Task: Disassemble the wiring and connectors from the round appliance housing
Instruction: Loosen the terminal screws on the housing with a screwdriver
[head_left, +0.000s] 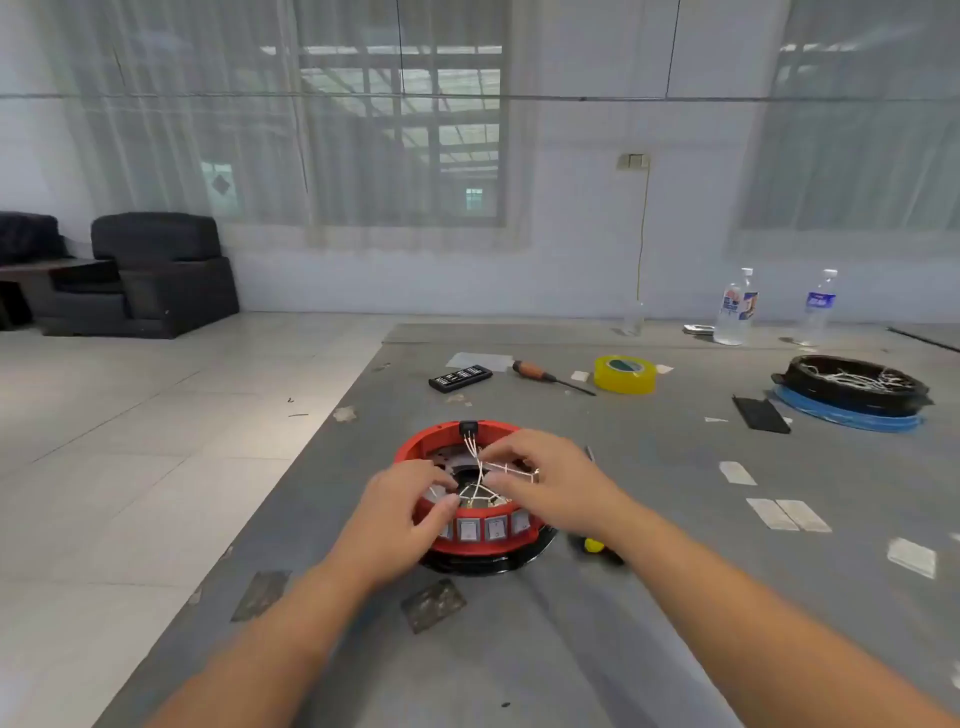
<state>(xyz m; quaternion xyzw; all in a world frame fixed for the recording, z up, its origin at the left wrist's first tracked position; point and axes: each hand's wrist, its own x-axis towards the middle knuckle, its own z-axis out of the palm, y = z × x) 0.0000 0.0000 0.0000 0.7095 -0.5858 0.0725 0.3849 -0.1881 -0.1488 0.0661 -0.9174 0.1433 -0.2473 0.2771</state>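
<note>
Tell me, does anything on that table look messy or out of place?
Mostly the wires: a white tangle crossing the open middle of the red round housing, which both hands are working on. Bits of tape are stuck over the grey table, and its surface has worn dark patches.

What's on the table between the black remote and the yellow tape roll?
In the head view, an orange-handled screwdriver lies between the remote and the tape roll, with a small white scrap beside its shaft.
</note>
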